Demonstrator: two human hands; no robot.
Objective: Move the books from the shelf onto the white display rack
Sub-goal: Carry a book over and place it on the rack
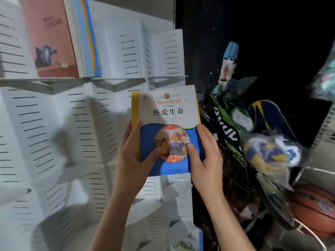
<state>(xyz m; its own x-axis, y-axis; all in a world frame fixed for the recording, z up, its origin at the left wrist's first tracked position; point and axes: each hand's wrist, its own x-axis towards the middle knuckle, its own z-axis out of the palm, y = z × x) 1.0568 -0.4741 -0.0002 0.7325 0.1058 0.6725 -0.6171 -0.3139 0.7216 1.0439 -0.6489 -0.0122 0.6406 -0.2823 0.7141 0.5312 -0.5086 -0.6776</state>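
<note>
1. A book (pixel 166 127) with a white, blue and yellow cover is held upright, cover facing the camera, in front of the white display rack (pixel 54 133).
2. The book's spine edge is held by the left hand (pixel 134 160), thumb on the cover; the grip is closed on the book.
3. The opposite edge is held by the right hand (pixel 206 160), thumb pressed on the round cover picture; its grip is likewise closed on the book.
4. A pink book (pixel 52 38) and thin books beside it (pixel 88 37) are stood on the rack's upper ledge.
5. A basketball (pixel 313 209) and bagged balls (pixel 270 154) are seen to the right, against a dark background.
</note>
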